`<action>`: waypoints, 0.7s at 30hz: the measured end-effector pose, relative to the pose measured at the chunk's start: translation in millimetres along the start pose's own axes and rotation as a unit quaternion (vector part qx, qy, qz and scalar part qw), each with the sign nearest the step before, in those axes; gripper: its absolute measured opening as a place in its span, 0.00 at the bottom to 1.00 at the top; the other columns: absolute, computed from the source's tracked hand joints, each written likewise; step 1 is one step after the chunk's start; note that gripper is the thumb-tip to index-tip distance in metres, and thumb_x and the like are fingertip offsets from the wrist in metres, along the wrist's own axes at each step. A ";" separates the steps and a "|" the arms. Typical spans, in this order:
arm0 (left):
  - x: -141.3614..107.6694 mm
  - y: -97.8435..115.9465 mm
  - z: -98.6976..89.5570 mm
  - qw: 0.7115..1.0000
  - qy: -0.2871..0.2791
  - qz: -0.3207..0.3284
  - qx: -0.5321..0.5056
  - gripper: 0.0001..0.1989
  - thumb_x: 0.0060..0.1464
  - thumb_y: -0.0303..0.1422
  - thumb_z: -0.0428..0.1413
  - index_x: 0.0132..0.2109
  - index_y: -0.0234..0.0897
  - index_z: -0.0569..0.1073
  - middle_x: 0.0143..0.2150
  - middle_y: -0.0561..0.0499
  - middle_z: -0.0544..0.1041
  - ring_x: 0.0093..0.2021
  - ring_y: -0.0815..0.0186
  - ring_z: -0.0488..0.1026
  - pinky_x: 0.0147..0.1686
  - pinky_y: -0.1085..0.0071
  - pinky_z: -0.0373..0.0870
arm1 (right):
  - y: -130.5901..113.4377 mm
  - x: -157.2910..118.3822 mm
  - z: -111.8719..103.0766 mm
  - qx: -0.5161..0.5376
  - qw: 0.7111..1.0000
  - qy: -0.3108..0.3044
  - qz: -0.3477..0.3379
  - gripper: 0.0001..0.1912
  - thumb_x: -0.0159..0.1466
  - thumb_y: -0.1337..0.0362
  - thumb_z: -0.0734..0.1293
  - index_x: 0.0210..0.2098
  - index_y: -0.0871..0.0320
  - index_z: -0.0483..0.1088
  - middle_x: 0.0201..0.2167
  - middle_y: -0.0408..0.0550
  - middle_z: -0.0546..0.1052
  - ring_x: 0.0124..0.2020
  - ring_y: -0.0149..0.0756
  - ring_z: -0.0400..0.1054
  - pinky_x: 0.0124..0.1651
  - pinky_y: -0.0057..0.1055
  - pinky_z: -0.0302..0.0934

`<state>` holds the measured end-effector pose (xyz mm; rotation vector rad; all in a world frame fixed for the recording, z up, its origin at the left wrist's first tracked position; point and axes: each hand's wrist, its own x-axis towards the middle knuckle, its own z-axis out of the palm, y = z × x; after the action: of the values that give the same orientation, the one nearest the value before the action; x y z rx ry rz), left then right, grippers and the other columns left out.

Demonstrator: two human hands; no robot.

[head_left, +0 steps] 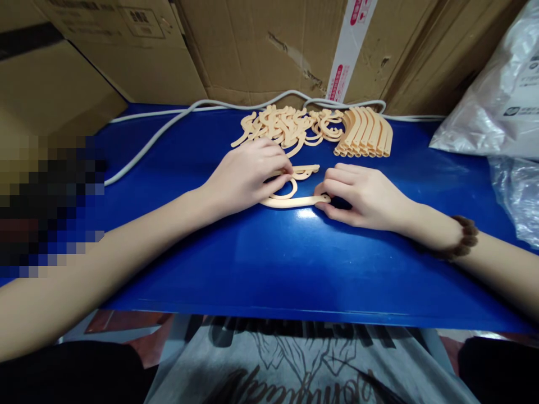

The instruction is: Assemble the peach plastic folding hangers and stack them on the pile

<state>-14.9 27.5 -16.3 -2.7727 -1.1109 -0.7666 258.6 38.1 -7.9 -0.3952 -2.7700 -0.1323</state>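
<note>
My left hand [259,171] is closed, with thumb and forefinger pinching the rounded end of a ring-shaped beige piece [287,194]. Its fingers partly hide this piece. Just below the ring lies a long curved beige plastic arm [290,203], its left end hidden behind my left hand. My right hand [357,195] grips the right end of that arm, near a small hole. Another flat beige piece [307,170] shows between the hands, right beside my left fingertips.
Behind my hands lies a loose heap of beige hook-like pieces [280,126]. Several long curved arms [368,132] are stacked in a row to its right. A white cable [158,137] runs along the back of the blue table [269,269]. Cardboard boxes [261,50] and a plastic bag [488,106] stand around it.
</note>
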 end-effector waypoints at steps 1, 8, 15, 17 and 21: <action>0.0 1.4 -0.2 1.000 0.000 0.000 0.008 0.13 0.70 0.36 0.53 0.45 0.36 0.80 0.47 0.45 0.84 0.53 0.53 0.78 0.53 0.58 0.72 | 0.0 0.0 0.0 -0.001 1.000 0.000 0.002 0.11 0.74 0.62 0.63 0.40 0.60 0.74 0.33 0.48 0.74 0.34 0.38 0.66 0.40 0.34 0.61; 3.5 4.4 -15.0 0.980 0.043 -0.166 0.103 0.13 0.71 0.36 0.49 0.45 0.38 0.78 0.47 0.45 0.83 0.54 0.52 0.76 0.52 0.55 0.69 | 0.0 -0.3 -0.9 -0.007 1.000 -0.004 0.012 0.11 0.75 0.61 0.62 0.41 0.60 0.74 0.35 0.50 0.76 0.35 0.39 0.68 0.41 0.34 0.62; 5.0 -29.1 -36.4 0.932 -0.028 -0.329 0.149 0.16 0.64 0.45 0.56 0.37 0.38 0.74 0.35 0.45 0.78 0.43 0.51 0.75 0.47 0.53 0.69 | 1.3 -0.2 -0.9 -0.003 1.000 0.000 0.012 0.12 0.75 0.62 0.62 0.42 0.61 0.74 0.36 0.51 0.78 0.35 0.39 0.69 0.40 0.35 0.63; 3.7 -35.5 -36.1 0.923 -0.041 -0.356 0.139 0.16 0.64 0.47 0.55 0.38 0.38 0.75 0.37 0.45 0.78 0.44 0.51 0.75 0.48 0.54 0.68 | 1.4 0.1 -1.3 -0.001 1.000 0.000 0.015 0.12 0.76 0.61 0.61 0.43 0.61 0.74 0.37 0.51 0.78 0.36 0.39 0.69 0.40 0.35 0.63; 3.8 -36.4 -34.1 0.918 -0.060 -0.351 0.173 0.17 0.64 0.47 0.52 0.38 0.39 0.75 0.36 0.46 0.79 0.40 0.55 0.75 0.42 0.59 0.69 | 0.4 0.3 -2.0 0.002 1.000 -0.007 0.020 0.12 0.76 0.61 0.61 0.43 0.60 0.74 0.37 0.51 0.79 0.35 0.39 0.69 0.40 0.35 0.63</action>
<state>-51.1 48.9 10.7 -2.1274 -2.0755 -0.3661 259.2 38.3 -5.9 -0.4524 -2.7728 -0.1150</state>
